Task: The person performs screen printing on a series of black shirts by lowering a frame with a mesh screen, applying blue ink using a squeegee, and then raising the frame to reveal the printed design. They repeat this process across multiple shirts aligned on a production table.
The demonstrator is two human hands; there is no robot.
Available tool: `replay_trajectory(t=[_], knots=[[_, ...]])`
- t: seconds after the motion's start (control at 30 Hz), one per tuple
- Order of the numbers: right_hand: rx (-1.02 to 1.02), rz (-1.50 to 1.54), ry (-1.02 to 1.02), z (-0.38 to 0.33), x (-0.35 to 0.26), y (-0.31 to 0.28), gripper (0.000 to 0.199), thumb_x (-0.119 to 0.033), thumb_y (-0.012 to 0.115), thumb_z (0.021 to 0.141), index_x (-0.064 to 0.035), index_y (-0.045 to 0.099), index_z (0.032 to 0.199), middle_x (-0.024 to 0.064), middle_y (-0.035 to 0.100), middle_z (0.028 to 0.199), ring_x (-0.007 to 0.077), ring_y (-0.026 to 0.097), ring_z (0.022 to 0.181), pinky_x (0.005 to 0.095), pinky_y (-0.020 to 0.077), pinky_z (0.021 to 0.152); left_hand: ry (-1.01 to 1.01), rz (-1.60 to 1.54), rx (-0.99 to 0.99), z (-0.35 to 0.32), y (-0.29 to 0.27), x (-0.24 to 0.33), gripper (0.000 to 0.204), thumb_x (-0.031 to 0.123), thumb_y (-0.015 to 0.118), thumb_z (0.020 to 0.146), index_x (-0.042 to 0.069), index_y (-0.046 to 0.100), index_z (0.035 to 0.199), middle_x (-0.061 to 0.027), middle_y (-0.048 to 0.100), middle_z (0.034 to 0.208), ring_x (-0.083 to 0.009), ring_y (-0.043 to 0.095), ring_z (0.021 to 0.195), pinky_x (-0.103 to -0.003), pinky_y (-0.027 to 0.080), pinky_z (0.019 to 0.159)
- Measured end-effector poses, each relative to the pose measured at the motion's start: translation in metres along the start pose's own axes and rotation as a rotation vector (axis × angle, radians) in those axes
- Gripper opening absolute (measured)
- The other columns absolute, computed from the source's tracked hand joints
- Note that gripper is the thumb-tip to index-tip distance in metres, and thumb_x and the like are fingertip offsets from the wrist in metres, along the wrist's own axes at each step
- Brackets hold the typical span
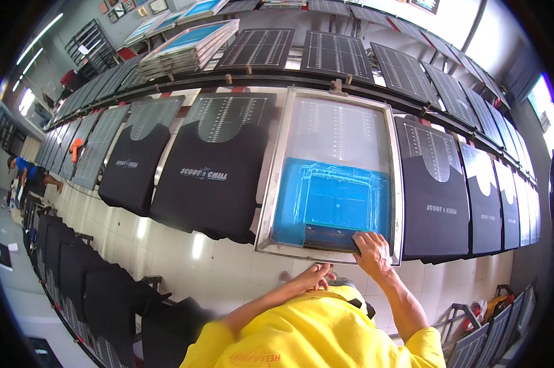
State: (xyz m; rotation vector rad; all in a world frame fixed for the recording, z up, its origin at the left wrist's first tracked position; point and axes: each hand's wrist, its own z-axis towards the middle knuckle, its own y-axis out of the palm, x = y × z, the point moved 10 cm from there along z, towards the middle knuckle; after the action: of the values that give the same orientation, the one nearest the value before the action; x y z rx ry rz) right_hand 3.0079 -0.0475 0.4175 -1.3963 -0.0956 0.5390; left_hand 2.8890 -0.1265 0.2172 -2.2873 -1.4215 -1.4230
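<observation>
A screen printing frame (pixel 397 184) with a light metal rim lies over a printing board in front of me. Its mesh is pale at the far part and blue (pixel 289 202) at the near part. A dark squeegee (pixel 329 238) lies across the near end of the mesh. My right hand (pixel 372 251) has its fingers bent over the squeegee's right end, by the frame's near right corner. Close to my body, just off the frame's near edge, my left hand (pixel 315 277) is loosely curled with fingers apart and nothing visible in it.
Black printed shirts (pixel 212 175) lie on boards to the left, and another shirt (pixel 435 205) on the right. Stacked frames (pixel 188 46) stand on the far row. Dark shirts (pixel 108 294) cover a row behind at left. An orange tool (pixel 76 149) and a person (pixel 31 175) are farther left.
</observation>
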Motion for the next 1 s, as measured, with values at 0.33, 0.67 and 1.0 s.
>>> replay_trajectory(t=[0.33,0.67,1.0], knots=[[0.037,0.017,0.044,0.014,0.028,-0.017,0.051,-0.007,0.083,0.059,-0.0049,0.064,0.106,0.0103,0.069,0.105,0.0305,0.064,0.096,0.0421,0.0502,0.086,0.003,0.098,0.086,0.009,0.000,0.001,0.056,0.056,0.041,0.103,0.006,0.062,0.118,-0.0005,0.063,0.087,-0.0083,0.051,0.063,-0.025,0.043,0.059],[-0.070,-0.026,0.054,0.007,0.033,0.004,0.054,-0.003,0.085,0.054,-0.0054,0.063,0.103,0.0096,0.067,0.107,0.0300,0.062,0.099,0.0421,0.0479,0.086,0.152,0.049,0.174,0.009,-0.004,0.012,0.032,0.032,0.052,0.105,0.005,0.066,0.097,-0.0002,0.063,0.075,-0.0071,0.057,0.060,-0.022,0.048,0.058],[-0.055,-0.011,0.032,0.018,0.032,0.003,0.050,-0.001,0.082,0.053,-0.0051,0.062,0.098,0.0105,0.066,0.098,0.0315,0.063,0.091,0.0423,0.0472,0.080,0.375,-0.110,0.219,0.031,-0.008,-0.022,0.043,0.041,0.046,0.106,0.004,0.064,0.092,-0.0034,0.065,0.067,-0.0107,0.060,0.055,-0.026,0.047,0.053]])
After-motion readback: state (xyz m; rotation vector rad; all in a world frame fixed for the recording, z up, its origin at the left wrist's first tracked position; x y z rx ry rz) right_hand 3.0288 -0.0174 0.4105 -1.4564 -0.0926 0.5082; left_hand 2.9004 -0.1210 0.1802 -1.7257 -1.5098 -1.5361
